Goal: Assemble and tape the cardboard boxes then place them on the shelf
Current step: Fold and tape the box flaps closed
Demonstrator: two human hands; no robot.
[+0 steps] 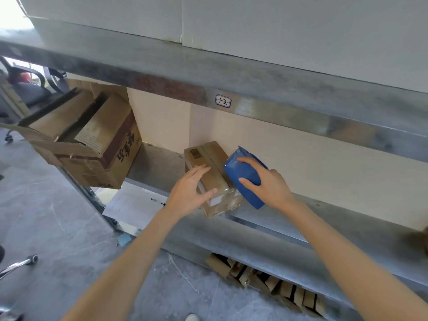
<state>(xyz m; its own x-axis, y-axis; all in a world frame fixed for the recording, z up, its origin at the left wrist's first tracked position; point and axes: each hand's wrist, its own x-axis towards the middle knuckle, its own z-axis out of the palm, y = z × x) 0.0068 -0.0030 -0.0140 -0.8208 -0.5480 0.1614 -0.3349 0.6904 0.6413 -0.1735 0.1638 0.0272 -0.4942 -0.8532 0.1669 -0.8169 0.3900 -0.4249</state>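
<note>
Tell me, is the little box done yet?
Nearly. The little box is folded shut and sits on the shelf, and a tape strip seems to run along its top. The left hand presses it steady while the right hand holds the blue tape dispenser against its side, so taping looks in progress. The big box beside it has open flaps.

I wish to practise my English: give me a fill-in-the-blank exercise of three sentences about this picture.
The right hand holds a ____ tape dispenser.
The left hand rests on the ____ of the small cardboard box.
The label on the upper shelf beam reads ____.
Missing words: blue; top; 1-2.
</note>
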